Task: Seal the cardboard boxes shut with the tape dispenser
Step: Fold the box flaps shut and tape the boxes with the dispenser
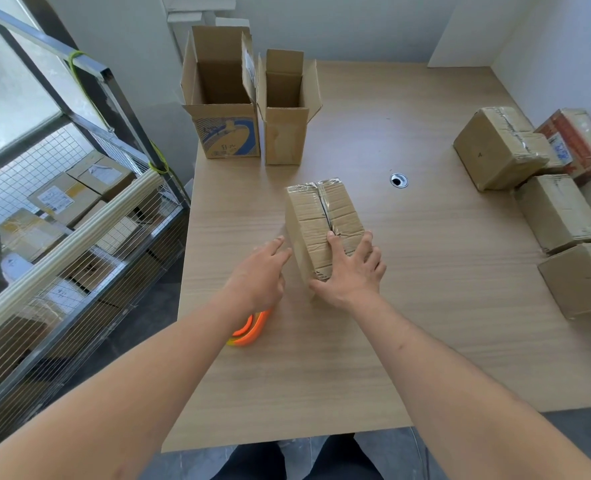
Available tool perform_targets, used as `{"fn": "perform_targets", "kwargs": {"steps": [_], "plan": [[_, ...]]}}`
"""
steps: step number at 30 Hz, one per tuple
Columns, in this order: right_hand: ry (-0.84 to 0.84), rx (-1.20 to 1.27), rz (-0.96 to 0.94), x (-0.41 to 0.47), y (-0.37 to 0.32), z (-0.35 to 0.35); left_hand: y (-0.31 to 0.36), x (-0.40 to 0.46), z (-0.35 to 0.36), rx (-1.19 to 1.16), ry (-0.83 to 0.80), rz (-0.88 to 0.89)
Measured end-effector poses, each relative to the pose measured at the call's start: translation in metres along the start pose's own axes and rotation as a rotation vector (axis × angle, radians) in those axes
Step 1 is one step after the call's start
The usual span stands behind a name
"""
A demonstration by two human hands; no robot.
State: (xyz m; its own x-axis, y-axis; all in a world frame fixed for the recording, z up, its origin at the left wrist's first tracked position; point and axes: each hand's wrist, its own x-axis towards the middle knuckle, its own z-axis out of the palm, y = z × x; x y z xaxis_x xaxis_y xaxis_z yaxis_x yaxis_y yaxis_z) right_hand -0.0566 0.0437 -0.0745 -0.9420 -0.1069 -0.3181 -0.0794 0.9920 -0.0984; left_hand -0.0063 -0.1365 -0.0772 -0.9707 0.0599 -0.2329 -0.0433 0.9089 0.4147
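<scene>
A small cardboard box (pixel 321 209) lies in the middle of the wooden table (pixel 425 306), its top flaps closed with clear tape along the seam. My right hand (pixel 351 268) rests on the box's near end, fingers spread over the top and thumb against its near face. My left hand (pixel 261 271) hovers just left of the box with straight fingers, fingertips close to its left side. The orange tape dispenser (pixel 249 329) lies on the table under my left wrist, mostly hidden by it.
Two open empty boxes (pixel 223 95) (pixel 285 105) stand at the table's back left. Several taped boxes (pixel 498 147) are stacked along the right edge. A cable hole (pixel 398 180) lies in the tabletop. A wire cart (pixel 62 216) with parcels stands to the left.
</scene>
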Motion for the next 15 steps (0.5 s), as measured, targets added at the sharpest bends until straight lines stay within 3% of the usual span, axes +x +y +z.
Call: {"fn": "perform_targets", "kwargs": {"steps": [4,15], "plan": [[0.040,0.139,0.078,-0.002,-0.005,-0.006,0.003,0.001,-0.004,0.023,-0.011,0.012],[0.120,0.179,0.158,-0.045,0.022,-0.035,0.034,0.003,-0.042,0.115,0.025,0.103]]}}
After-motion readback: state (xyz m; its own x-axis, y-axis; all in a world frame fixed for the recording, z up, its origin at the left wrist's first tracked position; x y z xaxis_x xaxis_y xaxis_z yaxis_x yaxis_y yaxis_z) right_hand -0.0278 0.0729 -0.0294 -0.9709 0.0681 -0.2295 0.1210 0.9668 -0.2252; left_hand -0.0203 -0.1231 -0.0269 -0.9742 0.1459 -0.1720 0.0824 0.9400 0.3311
